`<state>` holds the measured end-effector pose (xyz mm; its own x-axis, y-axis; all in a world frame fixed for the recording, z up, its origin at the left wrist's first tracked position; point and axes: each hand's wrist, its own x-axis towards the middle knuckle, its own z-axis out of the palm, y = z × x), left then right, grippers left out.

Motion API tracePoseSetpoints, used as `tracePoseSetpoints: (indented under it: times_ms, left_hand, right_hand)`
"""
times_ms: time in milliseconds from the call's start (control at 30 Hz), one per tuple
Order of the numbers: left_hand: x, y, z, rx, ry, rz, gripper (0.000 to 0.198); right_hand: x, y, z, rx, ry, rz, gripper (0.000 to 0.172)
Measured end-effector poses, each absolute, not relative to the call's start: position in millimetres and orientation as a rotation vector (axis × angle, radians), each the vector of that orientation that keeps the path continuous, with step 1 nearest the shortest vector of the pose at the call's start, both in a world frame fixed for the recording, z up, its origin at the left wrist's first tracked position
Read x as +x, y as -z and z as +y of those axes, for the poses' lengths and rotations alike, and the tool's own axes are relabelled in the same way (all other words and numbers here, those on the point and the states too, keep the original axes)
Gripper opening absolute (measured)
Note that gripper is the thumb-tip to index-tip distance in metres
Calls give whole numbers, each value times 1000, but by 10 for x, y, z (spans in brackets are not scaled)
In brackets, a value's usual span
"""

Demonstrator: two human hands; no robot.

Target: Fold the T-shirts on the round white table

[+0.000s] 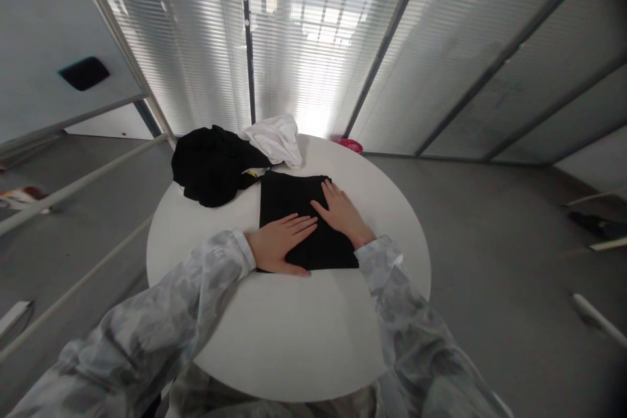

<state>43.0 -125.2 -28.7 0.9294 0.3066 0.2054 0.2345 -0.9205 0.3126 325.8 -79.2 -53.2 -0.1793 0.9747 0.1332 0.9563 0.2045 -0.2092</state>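
Note:
A black cloth (289, 199), folded into a flat, roughly rectangular shape, lies on the round white table (304, 333). My left hand (281, 241) rests flat across its lower left part, fingers stretched toward the middle and thumb near the front edge. On the right side, my right hand (340, 212) lies flat with its fingers pointing to the far right corner of the cloth. Neither hand grips anything. Which kind of garment the folded cloth is, I cannot tell.
A heap of black fabric (210, 166) sits at the table's far left, with a crumpled white cloth (277, 137) beside it. Behind the table stands a glass wall with blinds (304, 65). A pink mesh object (351, 145) shows past the far edge. White rails (88, 179) run along the left.

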Motion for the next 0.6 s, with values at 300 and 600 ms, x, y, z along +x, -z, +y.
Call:
tracePoseSetpoints:
  times_ms: [300, 600]
  left_hand:
    - [499, 245, -1713, 2678, -335, -14, 101]
    - [526, 271, -1828, 2605, -335, -36, 105]
  right_hand:
    - [3413, 497, -698, -1752, -286, -2352, 102]
    - [3632, 452, -674, -1714, -354, -2384, 96]
